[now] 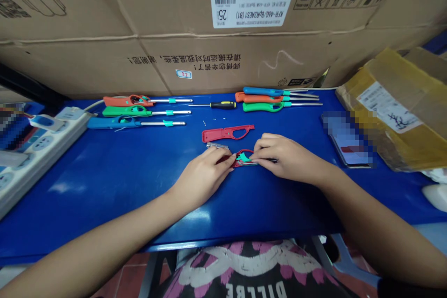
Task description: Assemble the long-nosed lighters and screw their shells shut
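Both hands meet over an opened red lighter body (239, 164) near the middle of the blue table. My left hand (206, 172) is closed around its left end, fingertips pinched at the shell. At the other end, the fingers of my right hand (284, 156) pinch close to the green trigger (245, 157); whatever small part lies between them is hidden. A metal tube (217, 145) pokes out beside my left fingers. Just beyond lies the other red shell half (226, 133), its inside facing up. Tiny screws (204, 123) are scattered behind it.
Open lighters (127, 111) in orange, green and blue lie at back left; assembled ones (263, 99) lie at back right. Between them rests a screwdriver (223, 104). A power strip (42, 144) edges the left, a phone (347, 139) and taped carton (394, 102) the right. Cardboard (167, 18) walls the back.
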### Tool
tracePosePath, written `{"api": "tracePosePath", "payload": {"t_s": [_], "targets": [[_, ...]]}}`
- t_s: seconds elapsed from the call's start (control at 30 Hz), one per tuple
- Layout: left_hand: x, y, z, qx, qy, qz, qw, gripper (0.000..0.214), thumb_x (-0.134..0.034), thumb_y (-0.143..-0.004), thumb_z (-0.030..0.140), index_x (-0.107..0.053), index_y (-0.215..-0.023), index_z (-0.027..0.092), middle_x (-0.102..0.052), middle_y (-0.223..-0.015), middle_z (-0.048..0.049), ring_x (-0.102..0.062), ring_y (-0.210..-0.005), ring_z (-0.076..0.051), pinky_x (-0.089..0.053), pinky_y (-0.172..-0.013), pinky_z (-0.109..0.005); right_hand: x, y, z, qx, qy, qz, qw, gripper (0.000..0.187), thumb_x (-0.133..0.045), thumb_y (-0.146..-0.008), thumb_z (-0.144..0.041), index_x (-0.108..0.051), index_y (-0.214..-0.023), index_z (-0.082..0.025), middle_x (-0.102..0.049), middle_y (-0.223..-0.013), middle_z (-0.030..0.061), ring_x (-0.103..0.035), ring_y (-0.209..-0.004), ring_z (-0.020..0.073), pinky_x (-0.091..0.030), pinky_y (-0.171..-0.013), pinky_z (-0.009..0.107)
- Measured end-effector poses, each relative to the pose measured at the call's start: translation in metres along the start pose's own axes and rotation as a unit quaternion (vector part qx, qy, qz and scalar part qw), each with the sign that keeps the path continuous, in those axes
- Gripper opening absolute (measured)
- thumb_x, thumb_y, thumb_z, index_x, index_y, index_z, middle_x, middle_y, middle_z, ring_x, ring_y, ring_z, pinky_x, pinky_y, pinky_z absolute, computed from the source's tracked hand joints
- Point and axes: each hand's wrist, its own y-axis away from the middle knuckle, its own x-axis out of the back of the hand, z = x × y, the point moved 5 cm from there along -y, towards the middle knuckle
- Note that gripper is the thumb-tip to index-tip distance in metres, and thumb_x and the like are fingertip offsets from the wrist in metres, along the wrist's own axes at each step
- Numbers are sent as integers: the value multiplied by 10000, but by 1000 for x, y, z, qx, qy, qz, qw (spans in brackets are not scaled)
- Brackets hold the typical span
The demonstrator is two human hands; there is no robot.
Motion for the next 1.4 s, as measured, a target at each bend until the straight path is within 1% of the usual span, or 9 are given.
{"api": "tracePosePath", "payload": {"t_s": [0.13,0.2,0.37,0.5,0.63,0.87,1.0,1.13,1.4], "targets": [[1,-1,2,-2,13,-1,1000,268,-532,-1013,192,-674,-1234,134,-679,-1121,-130,-630,-1016,-237,-603,-875,-430,6,1,9,-58,-73,40,995,138,-635,-937,-286,-736,-1003,-219,-717,-986,63,-611,-949,211,-478,-866,367],[1,-1,3,-3,12,-6,1000,273,-529,-1016,205,-671,-1239,138,-678,-1126,-134,-631,-1013,-242,-600,-869,-444,4,0,12,-87,-93,33,991,213,-682,-898,-326,-711,-1081,-221,-701,-1020,68,-604,-974,219,-484,-854,362],[2,0,2,-4,32,-6,999,292,-536,-1013,206,-655,-1270,137,-674,-1133,-136,-630,-1024,-247,-597,-871,-454,-3,-1,17,-135,-154,10,979,132,-660,-894,-321,-657,-967,-211,-670,-973,42,-592,-893,183,-477,-806,322],[2,2,-2,1,69,4,998,283,-566,-991,174,-655,-1258,145,-661,-1126,-132,-618,-1047,-246,-590,-900,-457,-3,3,24,-166,-187,-1,968,261,-712,-854,-375,-624,-1040,-216,-657,-975,26,-587,-867,172,-480,-785,309],[1,4,-4,6,93,17,996,358,-577,-974,140,-603,-1328,182,-636,-1131,-122,-608,-1083,-250,-591,-896,-470,-3,5,19,-149,-160,-46,975,377,-750,-821,-396,-632,-1146,-243,-665,-1050,33,-589,-966,200,-471,-874,343],[1,2,0,-2,142,58,988,388,-532,-978,79,-588,-1344,192,-625,-1118,-106,-608,-1089,-206,-588,-912,-412,-8,0,9,-98,-128,-45,986,115,-684,-881,-294,-669,-960,-212,-666,-918,26,-574,-887,189,-442,-836,334],[0,0,-1,4,146,52,988,370,-596,-960,145,-611,-1329,160,-661,-1117,-113,-616,-1078,-223,-579,-935,-433,-10,-2,7,-75,-113,-42,990,67,-684,-890,-251,-651,-895,-193,-658,-873,18,-569,-853,178,-430,-820,322],[0,0,-4,23,142,55,988,277,-603,-982,222,-676,-1240,155,-710,-1060,-107,-659,-1019,-224,-591,-896,-421,-12,-3,5,-68,-113,-36,991,77,-688,-896,-256,-654,-882,-188,-656,-868,19,-575,-842,174,-437,-816,322],[-3,-2,-12,74,181,72,978,177,-628,-965,200,-744,-1088,147,-741,-987,-93,-699,-940,-207,-593,-859,-376,-12,-5,2,-86,-125,-24,988,79,-695,-888,-256,-693,-940,-196,-675,-875,19,-595,-822,168,-447,-811,316]]}}
